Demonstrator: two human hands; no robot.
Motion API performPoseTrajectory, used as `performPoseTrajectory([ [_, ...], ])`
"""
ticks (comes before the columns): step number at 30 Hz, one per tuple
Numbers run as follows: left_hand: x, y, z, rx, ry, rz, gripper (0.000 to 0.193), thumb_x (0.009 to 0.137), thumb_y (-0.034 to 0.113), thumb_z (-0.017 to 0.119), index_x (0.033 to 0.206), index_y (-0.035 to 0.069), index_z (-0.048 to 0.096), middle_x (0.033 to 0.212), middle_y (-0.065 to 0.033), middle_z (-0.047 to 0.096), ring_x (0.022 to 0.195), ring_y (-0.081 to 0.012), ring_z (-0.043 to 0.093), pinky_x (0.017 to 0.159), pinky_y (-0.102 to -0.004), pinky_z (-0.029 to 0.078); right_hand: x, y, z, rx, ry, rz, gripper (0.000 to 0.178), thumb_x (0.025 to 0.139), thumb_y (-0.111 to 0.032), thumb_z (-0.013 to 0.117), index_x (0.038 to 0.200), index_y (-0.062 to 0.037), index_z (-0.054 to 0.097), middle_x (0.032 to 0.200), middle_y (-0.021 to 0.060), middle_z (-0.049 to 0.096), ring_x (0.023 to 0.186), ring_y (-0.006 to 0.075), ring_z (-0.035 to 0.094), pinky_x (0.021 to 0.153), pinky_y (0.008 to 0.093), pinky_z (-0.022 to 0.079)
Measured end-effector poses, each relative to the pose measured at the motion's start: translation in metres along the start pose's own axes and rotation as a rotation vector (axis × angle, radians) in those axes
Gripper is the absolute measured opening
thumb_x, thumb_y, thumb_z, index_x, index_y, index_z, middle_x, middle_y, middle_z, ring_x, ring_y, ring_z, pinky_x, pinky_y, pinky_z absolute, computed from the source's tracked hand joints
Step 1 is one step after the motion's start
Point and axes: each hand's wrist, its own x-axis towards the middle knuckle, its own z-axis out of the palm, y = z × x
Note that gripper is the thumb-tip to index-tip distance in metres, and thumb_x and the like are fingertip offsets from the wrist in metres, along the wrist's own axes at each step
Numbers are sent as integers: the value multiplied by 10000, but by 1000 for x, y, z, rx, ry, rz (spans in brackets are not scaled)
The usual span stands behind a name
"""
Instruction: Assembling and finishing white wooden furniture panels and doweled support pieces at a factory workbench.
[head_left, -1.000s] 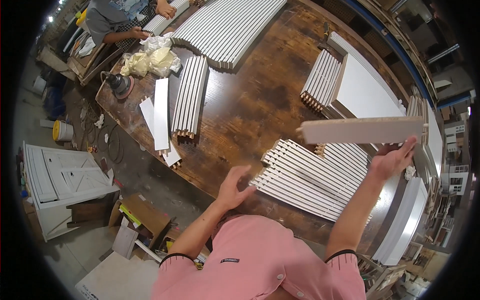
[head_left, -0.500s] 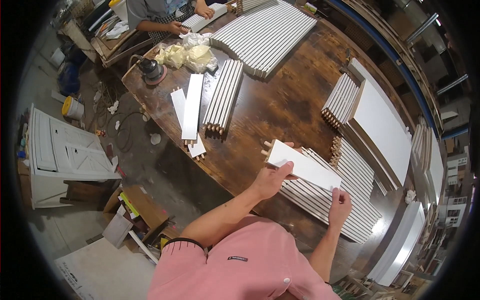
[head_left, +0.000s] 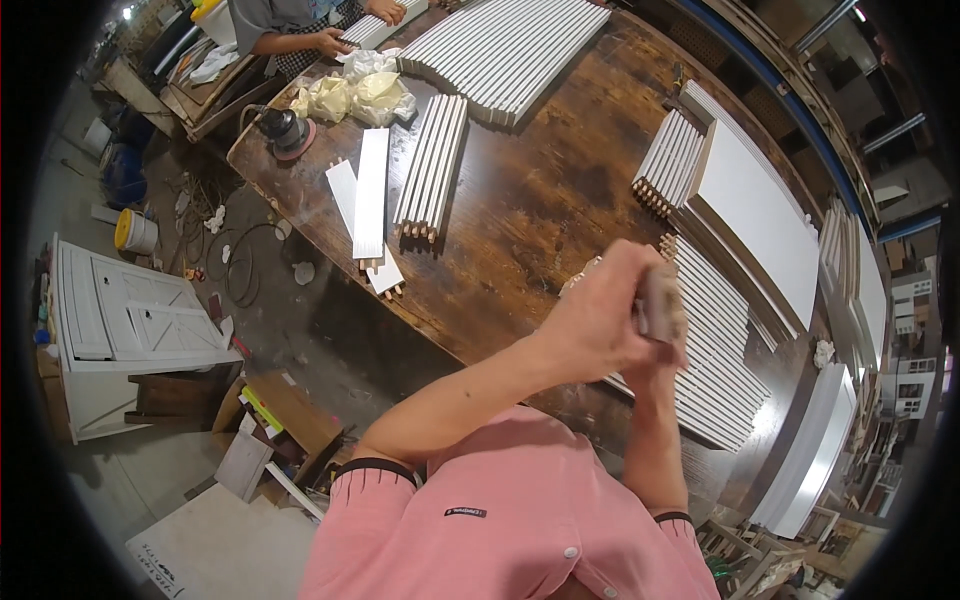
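Looks like the left grip [head_left: 605, 312] is curled tight round a blurry slat [head_left: 660, 308], up over the stacked slats [head_left: 712, 345] on the counter [head_left: 525, 235] (right grip [head_left: 664, 367] is mostly hidden, can't tell its hold from here), so I'd go slow and mind those edges.

Bare brown surface [head_left: 530, 215] open beyond the left hand [head_left: 605, 310], a lane between a strip bundle [head_left: 430, 165] at left and white panels [head_left: 757, 225] at right, far side partly blocked by a broad strip row [head_left: 510, 60], near right covered by closely laid strips [head_left: 718, 365]
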Motion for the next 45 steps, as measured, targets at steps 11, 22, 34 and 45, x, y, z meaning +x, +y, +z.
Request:
performPoseTrajectory([
  [11, -103, -168, -30, 578, -87, -241, 499, 883, 239, 784, 1326, 69, 630, 1282, -153, 656, 1207, -354, 593, 1032, -446, 456, -17, 51, -38, 1052, 551, 294, 674, 954, -750, 498, 1108, -94, 531, 890, 67, 579, 787, 255, 613, 767, 508, 550],
  [22, -113, -191, -22, 654, -35, -180, 284, 864, 269, 796, 1068, 85, 722, 1078, -100, 712, 1080, -335, 611, 925, -455, 454, -35, 66, 10, 951, 442, 340, 729, 930, -740, 558, 1076, -27, 543, 770, 146, 609, 716, 296, 647, 709, 495, 583],
  [34, -113, -191, -24, 630, -8, -172, 310, 845, 260, 794, 1086, 93, 693, 1083, -76, 689, 1074, -315, 600, 908, -428, 447, -32, 27, 44, 497, -8, -228, 596, 1007, -550, 621, 1091, 40, 646, 799, 164, 676, 701, 267, 690, 661, 391, 606],
  [45, -93, -186, 42, 157, 104, 119, 490, 687, 144, 880, 1059, 90, 566, 964, -86, 599, 890, -330, 613, 812, -443, 488, -38, 32, 47, 825, -29, -185, 491, 993, -432, 702, 1161, 27, 661, 942, 163, 718, 830, 286, 711, 773, 443, 617],
])
